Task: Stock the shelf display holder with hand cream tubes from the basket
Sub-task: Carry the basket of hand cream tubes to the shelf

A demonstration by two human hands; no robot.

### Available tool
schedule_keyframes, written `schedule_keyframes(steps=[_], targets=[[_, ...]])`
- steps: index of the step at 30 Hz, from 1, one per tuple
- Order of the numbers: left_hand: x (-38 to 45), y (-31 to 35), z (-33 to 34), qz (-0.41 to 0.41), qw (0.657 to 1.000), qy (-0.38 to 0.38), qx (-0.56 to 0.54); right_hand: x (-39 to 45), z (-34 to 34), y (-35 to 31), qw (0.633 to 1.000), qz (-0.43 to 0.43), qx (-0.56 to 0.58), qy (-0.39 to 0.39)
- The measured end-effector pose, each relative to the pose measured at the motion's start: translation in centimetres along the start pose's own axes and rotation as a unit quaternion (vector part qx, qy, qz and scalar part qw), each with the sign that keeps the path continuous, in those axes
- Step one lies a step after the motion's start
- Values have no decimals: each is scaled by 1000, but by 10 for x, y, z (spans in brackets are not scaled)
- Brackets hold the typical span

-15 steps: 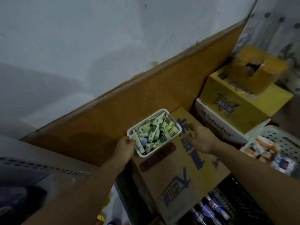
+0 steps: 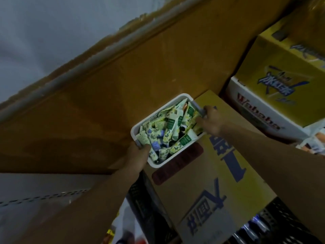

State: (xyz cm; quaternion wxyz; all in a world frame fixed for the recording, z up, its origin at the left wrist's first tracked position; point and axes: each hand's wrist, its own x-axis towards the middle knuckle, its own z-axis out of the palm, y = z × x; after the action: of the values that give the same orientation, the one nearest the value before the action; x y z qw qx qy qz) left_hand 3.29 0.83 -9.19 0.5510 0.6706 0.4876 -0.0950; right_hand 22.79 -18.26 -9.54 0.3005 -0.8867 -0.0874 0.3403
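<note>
A white basket (image 2: 139, 126) heaped with hand cream tubes (image 2: 171, 128) in green, white and yellow wrapping sits on the upper corner of a tan cardboard box (image 2: 202, 187) printed with large blue characters and a dark red patch. The tubes lie jumbled at all angles, filling the basket almost to its rim.

The left hand (image 2: 139, 153) grips the basket's near-left end, thumb hooked over the rim and touching the tubes there. The right hand (image 2: 211, 119) holds the opposite end, fingers curled over the far-right rim, with its fingertips among the tubes. Both bare forearms reach in from the bottom of the frame.

Behind the basket, a long brown board (image 2: 114, 81) runs diagonally across the picture, with a pale grey wall (image 2: 44, 29) above it. To the right stands a white carton (image 2: 260, 110) with red lettering, and a yellow carton (image 2: 284, 74) with blue print is stacked on top of it. A dark plastic crate (image 2: 274, 222) holding bottles shows at the lower right, beside the tan box. A grey metal shelf panel (image 2: 35, 194) with a row of slots lies at the lower left. The view is dim and slightly blurred.
</note>
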Motion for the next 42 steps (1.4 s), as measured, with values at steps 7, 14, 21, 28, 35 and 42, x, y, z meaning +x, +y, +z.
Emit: schedule_keyframes(steps=[7,14,21,28,35,42], targets=[[0,11,11,-34,994,22,-102,10,16,0,998,16,46,41],[-14,22,11,24,998,21,-51,-22,17,18,981,56,180,50],[-44,39,12,100,995,14,-7,-73,0,24,972,72,195,109],[-125,54,1,180,984,-7,-2,-182,-51,9,970,37,171,169],[-230,86,-9,248,968,-6,-27,-294,-86,4,957,51,187,215],[-316,121,-22,295,955,-19,4,-397,-122,-10,943,44,185,274]])
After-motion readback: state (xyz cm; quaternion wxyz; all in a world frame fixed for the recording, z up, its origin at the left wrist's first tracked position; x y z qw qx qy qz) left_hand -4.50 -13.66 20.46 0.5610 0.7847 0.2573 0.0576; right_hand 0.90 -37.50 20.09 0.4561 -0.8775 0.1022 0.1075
